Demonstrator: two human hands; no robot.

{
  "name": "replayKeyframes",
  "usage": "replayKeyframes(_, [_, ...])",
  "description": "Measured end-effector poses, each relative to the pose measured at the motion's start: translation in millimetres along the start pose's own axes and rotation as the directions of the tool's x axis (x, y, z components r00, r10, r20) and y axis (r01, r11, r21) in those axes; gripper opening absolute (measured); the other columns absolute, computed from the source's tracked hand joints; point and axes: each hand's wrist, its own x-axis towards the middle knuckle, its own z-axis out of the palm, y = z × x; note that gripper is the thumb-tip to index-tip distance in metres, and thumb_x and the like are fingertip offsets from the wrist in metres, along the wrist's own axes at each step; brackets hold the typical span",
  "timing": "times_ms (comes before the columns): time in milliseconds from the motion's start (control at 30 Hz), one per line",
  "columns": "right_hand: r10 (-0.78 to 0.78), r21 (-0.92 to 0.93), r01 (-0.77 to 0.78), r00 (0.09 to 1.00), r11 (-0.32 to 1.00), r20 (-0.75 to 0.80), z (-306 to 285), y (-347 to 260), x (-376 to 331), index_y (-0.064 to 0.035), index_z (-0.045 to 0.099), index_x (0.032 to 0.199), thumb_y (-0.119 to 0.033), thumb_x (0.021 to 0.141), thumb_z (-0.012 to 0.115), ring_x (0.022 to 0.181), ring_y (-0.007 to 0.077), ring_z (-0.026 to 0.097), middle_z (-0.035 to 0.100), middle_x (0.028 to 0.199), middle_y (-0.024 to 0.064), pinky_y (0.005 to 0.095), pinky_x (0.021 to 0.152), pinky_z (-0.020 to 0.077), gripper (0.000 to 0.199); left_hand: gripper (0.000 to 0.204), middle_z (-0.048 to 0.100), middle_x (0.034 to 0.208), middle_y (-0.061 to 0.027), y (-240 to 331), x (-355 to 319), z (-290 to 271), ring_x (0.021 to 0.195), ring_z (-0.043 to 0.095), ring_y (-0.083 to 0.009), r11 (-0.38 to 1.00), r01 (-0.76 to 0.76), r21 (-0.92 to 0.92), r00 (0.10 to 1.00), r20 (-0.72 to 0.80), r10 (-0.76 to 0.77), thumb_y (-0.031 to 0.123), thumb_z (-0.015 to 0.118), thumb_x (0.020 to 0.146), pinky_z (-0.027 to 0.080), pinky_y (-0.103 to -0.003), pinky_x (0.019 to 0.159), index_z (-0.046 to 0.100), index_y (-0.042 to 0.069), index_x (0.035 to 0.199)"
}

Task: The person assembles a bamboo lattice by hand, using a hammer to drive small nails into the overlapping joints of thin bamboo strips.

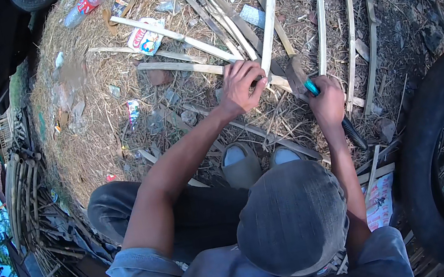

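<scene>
Two grips at work over the straw-covered ground: left hand closed around a pale bamboo strip, right hand closed on a blue-handled knife beside it, clear plastic bottle lying far behind, contents unclear.

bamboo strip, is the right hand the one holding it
No, the left hand grips the bamboo strip near its lower end, while the right hand holds a knife with a teal handle.

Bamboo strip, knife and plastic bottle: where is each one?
Bamboo strip [270, 13]: head view, middle of the pale length above the left hand.
Knife [297, 76]: head view, flat of the blade.
Plastic bottle [88, 3]: head view, label band.
</scene>
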Motion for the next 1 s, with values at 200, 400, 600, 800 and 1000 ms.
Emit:
replayKeyframes(200, [0.032, 0.028, -0.035, 0.994, 0.999, 0.105, 2, -8, 0, -0.0042, 0.078, 0.09, -0.011, 0.075, 0.086, 0.094, 0.0343, 0.068, 0.075, 0.097, 0.0099, 0.0452, 0.085, 0.0538, 0.018, 0.014, 0.067, 0.105, -0.0044, -3, -8, 11, 0.106, 0.059, -0.0272, 0.998, 0.038, 0.048, 0.988, -0.15, -0.031, 0.02, 0.073, 0.091, 0.036, -0.045, 0.096, 0.069, 0.01, 0.1])
replayKeyframes(400, [0.057, -0.02, -0.056, 0.997, 0.998, 0.058, 5, -2, 2, -0.0032, 0.078, 0.094, -0.012, 0.073, 0.088, 0.096, 0.0352, 0.07, 0.075, 0.1, 0.0127, 0.0446, 0.086, 0.0544, 0.024, 0.013, 0.067, 0.101, -0.0028, -6, -7, 12, 0.101, 0.06, -0.0263, 0.997, -0.035, -0.069, 0.971, -0.237, 0.018, 0.021, 0.077, 0.089, 0.038, -0.042, 0.094, 0.072, 0.011, 0.096])
replayKeyframes(600, [0.105, -0.128, -0.103, 0.994, 0.986, 0.012, -1, -3, 6, -0.0042, 0.08, 0.094, -0.012, 0.076, 0.086, 0.091, 0.0352, 0.071, 0.075, 0.09, 0.015, 0.0454, 0.081, 0.0553, 0.021, 0.011, 0.069, 0.1, -0.0006, 4, -5, 23, 0.1, 0.061, -0.0227, 0.991, 0.086, -0.104, 0.973, -0.205, -0.106, 0.023, 0.077, 0.09, 0.039, -0.041, 0.09, 0.074, 0.012, 0.094])
replayKeyframes(800, [0.141, -0.152, -0.141, 0.99, 0.978, -0.007, 7, -4, 11, -0.0038, 0.079, 0.097, -0.009, 0.08, 0.082, 0.09, 0.0398, 0.07, 0.073, 0.095, 0.0201, 0.049, 0.083, 0.0548, 0.018, 0.012, 0.07, 0.097, -0.0006, 5, -4, 31, 0.099, 0.062, -0.0217, 0.984, 0.143, -0.107, 0.943, -0.289, -0.168, 0.023, 0.077, 0.09, 0.038, -0.04, 0.09, 0.075, 0.012, 0.094])
replayKeyframes(1000, [0.156, -0.105, -0.157, 0.988, 0.982, -0.022, 2, 3, 15, -0.006, 0.079, 0.1, -0.01, 0.079, 0.083, 0.095, 0.0392, 0.071, 0.075, 0.099, 0.0191, 0.048, 0.086, 0.0553, 0.022, 0.009, 0.07, 0.095, -0.0009, 8, 2, 36, 0.097, 0.061, -0.0234, 0.99, 0.105, -0.099, 0.917, -0.375, -0.134, 0.018, 0.078, 0.088, 0.039, -0.04, 0.09, 0.073, 0.011, 0.09])
